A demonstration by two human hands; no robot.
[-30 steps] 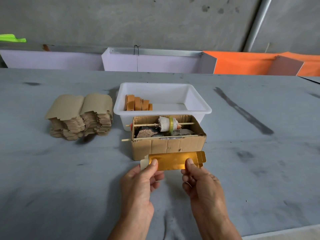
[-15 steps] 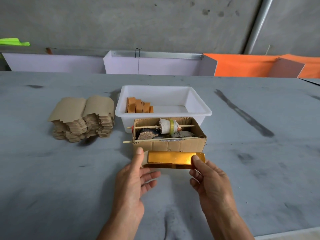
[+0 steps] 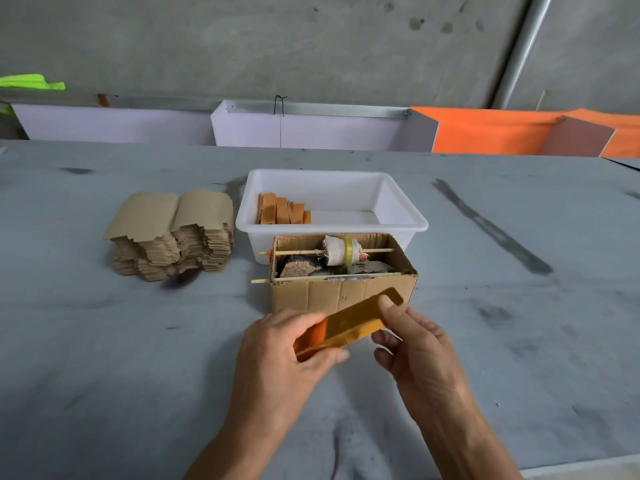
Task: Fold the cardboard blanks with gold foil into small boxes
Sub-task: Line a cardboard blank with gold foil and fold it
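Note:
A long gold-foil blank (image 3: 349, 323), partly folded into a narrow box shape, is held tilted just above the grey table, its right end higher. My left hand (image 3: 280, 358) grips its lower left end, fingers wrapped over the edge. My right hand (image 3: 415, 344) pinches the upper right end with the thumb on top of the foil face. A stack of unfolded brown blanks (image 3: 173, 233) lies at the left. Several folded gold boxes (image 3: 282, 213) stand in the left part of a white plastic tub (image 3: 401, 209).
A brown corrugated carton (image 3: 343, 294) sits right behind my hands, holding tape rolls on wooden sticks and some scraps. White and orange panels line the far table edge (image 3: 311, 133). The near table edge runs at the lower right.
The gold blank went from lying level against the carton front to tilted, left end down toward me. My left hand closed over its left end; my right thumb moved onto the foil face.

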